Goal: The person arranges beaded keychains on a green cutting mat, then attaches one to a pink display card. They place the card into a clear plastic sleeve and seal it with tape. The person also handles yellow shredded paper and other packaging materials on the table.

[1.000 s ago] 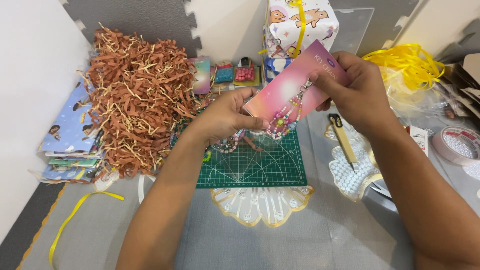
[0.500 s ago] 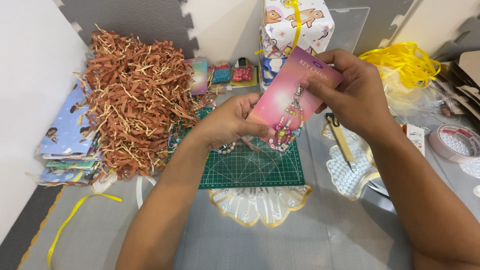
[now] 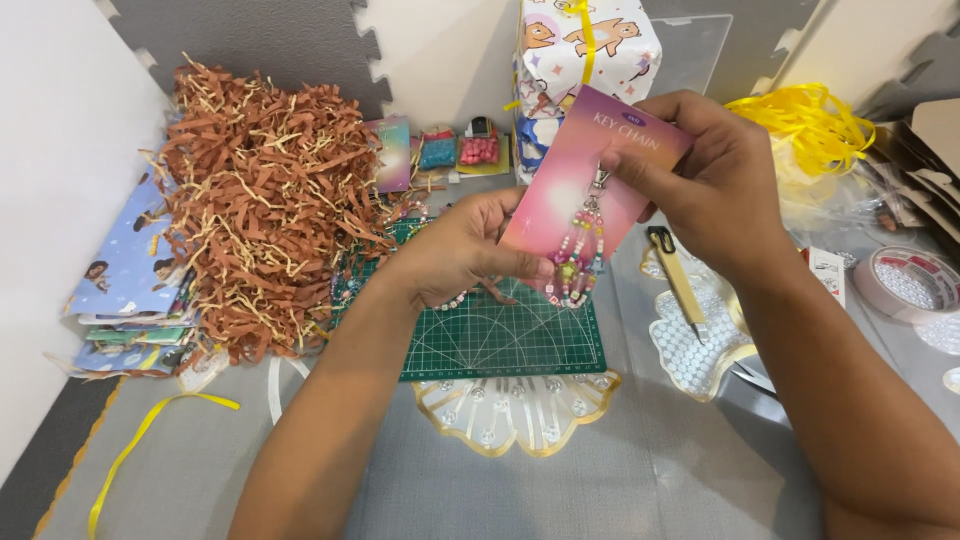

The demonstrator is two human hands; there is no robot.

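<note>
A pink backing card with a beaded keychain hanging on its front is held up over the green cutting mat. My left hand grips the card's lower left edge, thumb near the beads. My right hand holds the card's upper right side, fingers at the keychain's metal clasp. A loose string of beads lies partly hidden under my left hand.
A heap of brown shredded paper lies left, with printed paper sheets beside it. A wrapped gift box stands behind. Yellow ribbon, a craft knife, a tape roll and shell-shaped trays lie right and front.
Both hands have lifted the card slightly up and toward the right. My right fingers have moved onto the keychain's clasp.
</note>
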